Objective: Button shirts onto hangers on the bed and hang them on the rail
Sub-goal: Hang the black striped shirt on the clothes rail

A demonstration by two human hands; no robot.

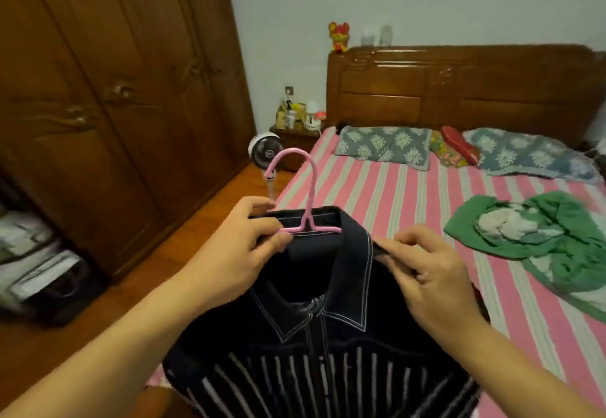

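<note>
- the left hand [244,247] has its grip clenched on the pink hanger [303,201] where the neck meets the bar, thumb and fingers pinching it together with the back of the collar.
- the right hand [429,273] pinches the right side of the collar of the dark striped shirt [321,362], fingers curled over the fabric edge.
- the shirt hangs down from both grips toward the person, collar closed at the front, over the near corner of the bed [393,201].
- the hanger's hook rises straight above the left grip, away from the person; its bar runs from left grip toward the right one, inside the collar.
- judgement: the left hand is nearer the hook, so it would carry the hanger to the rail; no rail is in view.
- further right of the right grip, well apart, a green garment [537,230] lies crumpled on the bed.
- left of the left grip stands a wooden wardrobe [114,73].
</note>
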